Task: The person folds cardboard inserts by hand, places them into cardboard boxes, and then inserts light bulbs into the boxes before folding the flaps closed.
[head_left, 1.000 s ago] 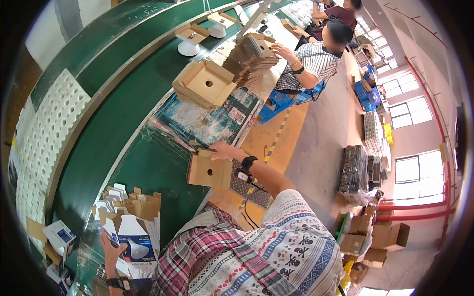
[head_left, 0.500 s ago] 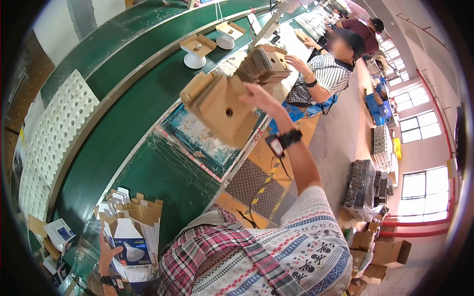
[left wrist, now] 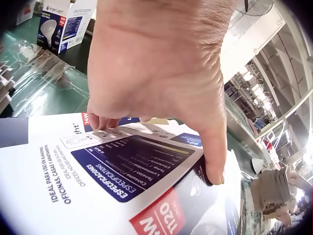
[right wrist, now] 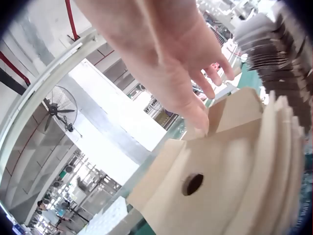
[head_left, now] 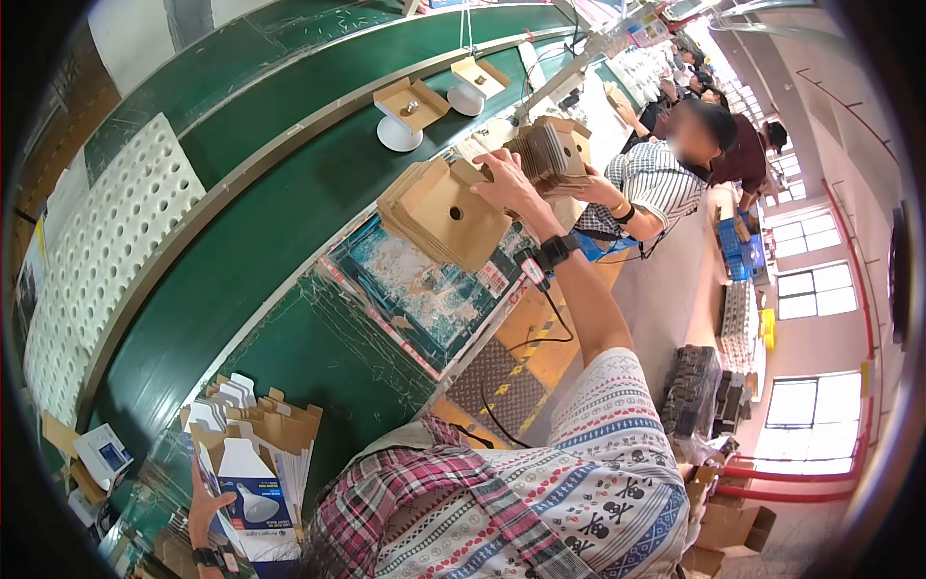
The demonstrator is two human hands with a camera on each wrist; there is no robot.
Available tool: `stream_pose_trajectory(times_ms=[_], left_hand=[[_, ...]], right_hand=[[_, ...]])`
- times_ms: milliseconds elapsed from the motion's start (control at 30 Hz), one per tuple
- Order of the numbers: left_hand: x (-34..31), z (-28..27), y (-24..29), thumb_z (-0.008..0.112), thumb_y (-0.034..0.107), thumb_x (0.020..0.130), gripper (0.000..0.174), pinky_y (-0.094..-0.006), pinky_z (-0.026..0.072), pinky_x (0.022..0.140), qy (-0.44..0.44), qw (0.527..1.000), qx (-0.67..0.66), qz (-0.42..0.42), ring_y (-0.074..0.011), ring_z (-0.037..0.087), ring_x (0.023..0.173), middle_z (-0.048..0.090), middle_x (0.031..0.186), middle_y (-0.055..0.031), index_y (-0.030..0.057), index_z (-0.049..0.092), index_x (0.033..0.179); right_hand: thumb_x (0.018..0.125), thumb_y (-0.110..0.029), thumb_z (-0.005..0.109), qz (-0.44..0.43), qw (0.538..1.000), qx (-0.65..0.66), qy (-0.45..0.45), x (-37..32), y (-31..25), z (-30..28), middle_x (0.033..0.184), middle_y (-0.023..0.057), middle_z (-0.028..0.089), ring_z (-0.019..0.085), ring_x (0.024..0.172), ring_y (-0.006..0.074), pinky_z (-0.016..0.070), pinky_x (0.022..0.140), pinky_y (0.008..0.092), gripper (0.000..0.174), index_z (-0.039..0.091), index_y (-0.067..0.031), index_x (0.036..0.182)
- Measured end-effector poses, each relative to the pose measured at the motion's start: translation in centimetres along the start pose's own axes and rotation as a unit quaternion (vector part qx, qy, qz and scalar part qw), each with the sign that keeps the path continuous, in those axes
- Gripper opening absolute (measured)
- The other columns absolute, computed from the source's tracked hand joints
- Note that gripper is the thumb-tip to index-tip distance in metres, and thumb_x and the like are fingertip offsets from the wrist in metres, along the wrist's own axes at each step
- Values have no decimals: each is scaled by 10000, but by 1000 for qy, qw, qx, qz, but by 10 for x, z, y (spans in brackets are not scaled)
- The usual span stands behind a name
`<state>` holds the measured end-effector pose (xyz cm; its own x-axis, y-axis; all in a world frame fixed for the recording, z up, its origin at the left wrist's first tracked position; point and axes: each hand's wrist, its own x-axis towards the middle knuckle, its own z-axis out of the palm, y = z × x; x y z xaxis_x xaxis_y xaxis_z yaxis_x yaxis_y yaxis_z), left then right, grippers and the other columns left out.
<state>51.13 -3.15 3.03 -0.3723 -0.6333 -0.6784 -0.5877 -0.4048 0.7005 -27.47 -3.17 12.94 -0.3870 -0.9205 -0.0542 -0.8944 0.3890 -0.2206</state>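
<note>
At the lower left of the head view, my left hand [head_left: 204, 504] grips a blue and white bulb box [head_left: 258, 507], standing against a bunch of folded cartons [head_left: 289, 429]. The left wrist view shows the thumb of this hand [left wrist: 156, 73] over one edge of the box [left wrist: 54, 166], with the fingers on its far side. My right hand [head_left: 513, 185] is at the upper right edge of a stack of brown cardboard trays [head_left: 424, 203]. In the right wrist view its fingers are extended and the thumb of the hand [right wrist: 166, 58] touches a tray with a round hole [right wrist: 220, 166].
Another stack of brown trays [head_left: 555, 159] stands beyond, with a seated person's hand at it. Lamps in open trays [head_left: 410, 106] stand on the green belt [head_left: 280, 193]. A white perforated panel [head_left: 116, 241] lies at left. A teal box [head_left: 424, 289] lies under the near stack.
My right hand has carried a brown tray from the table's near edge up onto the stack and has loosened from it. My left hand has stayed at the bulb box.
</note>
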Motion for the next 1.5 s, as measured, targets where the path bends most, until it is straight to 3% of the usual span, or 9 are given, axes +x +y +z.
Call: stream_pose_trajectory(times_ms=[200,400,500,633,800,967,1167,1333,1500], left_hand=[[-7,2,34,845,196,466,1235,-355,367,936,-9,994,-93,-61,-265,451,1096,417,1222,-189,48,47,1398],[-12,0,34,856,226,471,1227,-356,309,992,-26,992,-114,-41,-283,372,1200,352,1312,-188,49,74,1399],[-19,-1,39,856,240,491,1209,-335,236,1040,-6,995,-28,-98,-287,271,1277,277,1372,-193,40,83,1398],[-18,2,44,832,308,534,1186,-337,210,1055,7,996,-19,-86,-302,246,1290,255,1378,-209,37,68,1399],[-13,0,40,820,365,529,1184,-367,224,1044,-10,989,-50,-137,-329,279,1264,296,1332,-239,77,78,1406],[-15,-3,38,812,334,535,1159,-392,234,1030,-20,986,-96,-133,-319,324,1225,340,1288,-238,102,88,1410],[-16,-1,27,780,372,561,1122,-420,157,1063,-27,980,-192,-46,-322,256,1281,294,1350,-227,81,103,1408],[-15,4,22,783,418,550,1145,-445,157,1063,-54,988,-137,-40,-345,263,1283,316,1341,-247,93,97,1408],[-13,5,11,786,442,543,1159,-452,196,1050,-72,985,-155,-6,-359,265,1280,307,1337,-268,96,94,1406]], right_hand=[[736,-128,610,-62,983,167,47,71,-36,-16,777,139,634,604,730,281,465,728,344,264,612,-47,987],[774,-143,556,-279,953,-47,108,221,15,88,957,133,618,557,910,306,433,822,378,216,637,-39,947],[777,-245,616,-215,976,35,-2,228,6,97,972,66,595,566,902,250,462,783,351,265,610,-120,1011],[740,-115,614,-279,933,-202,-101,269,31,107,942,63,597,550,922,219,442,800,327,229,602,-79,966],[692,-32,591,-132,973,108,-157,250,-24,72,630,101,601,589,522,168,465,478,276,138,628,-41,824],[752,-148,586,-156,980,91,-87,266,-45,22,632,55,591,547,523,112,444,496,245,210,622,-3,900],[845,-151,501,-134,925,342,-97,185,-191,-37,919,56,616,579,761,108,479,666,210,274,586,17,1044],[765,-109,505,-182,892,308,-275,69,-334,25,885,95,632,598,751,123,481,727,241,334,586,51,1047],[790,-102,533,-191,725,411,-519,20,-406,137,965,130,618,613,774,161,504,720,255,313,582,68,1048]])
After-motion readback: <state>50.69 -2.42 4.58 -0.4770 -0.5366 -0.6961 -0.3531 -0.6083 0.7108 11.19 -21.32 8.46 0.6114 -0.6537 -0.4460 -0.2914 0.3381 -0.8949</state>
